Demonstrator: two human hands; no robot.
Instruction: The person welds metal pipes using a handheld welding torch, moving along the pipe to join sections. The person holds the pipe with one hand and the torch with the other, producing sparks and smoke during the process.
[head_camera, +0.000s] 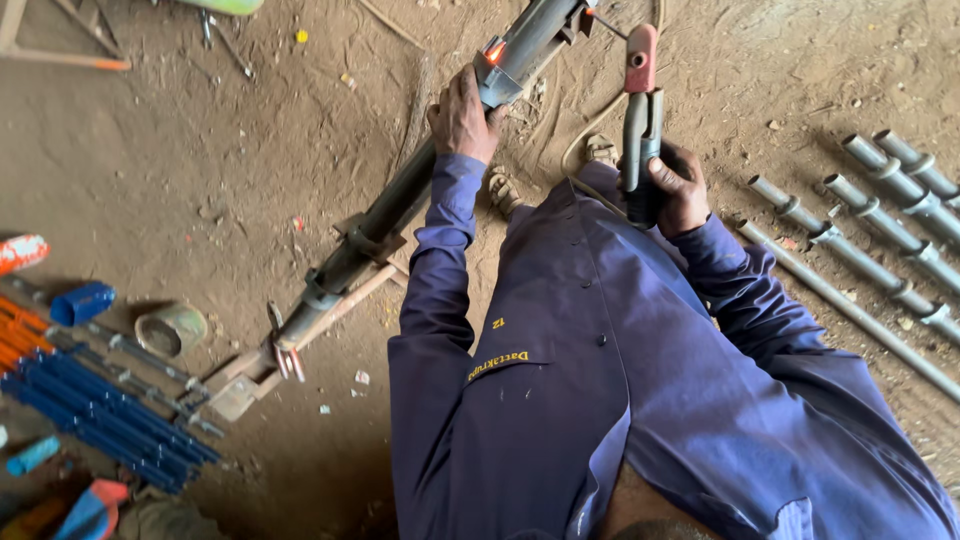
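- Two hands: the left hand (462, 112) and the right hand (678, 188).
- One long pipe (400, 205) with one glowing orange spot (494, 50).
- One welding holder (640, 110).
- Five grey pipes (880, 225) on the ground.
- One blue cap (82, 303).
- One small tin (172, 330).
- A bunch of blue rods (100, 420), too many to count.

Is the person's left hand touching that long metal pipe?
Touching. The head view shows the left hand gripping the long metal pipe just below a glowing orange spot.
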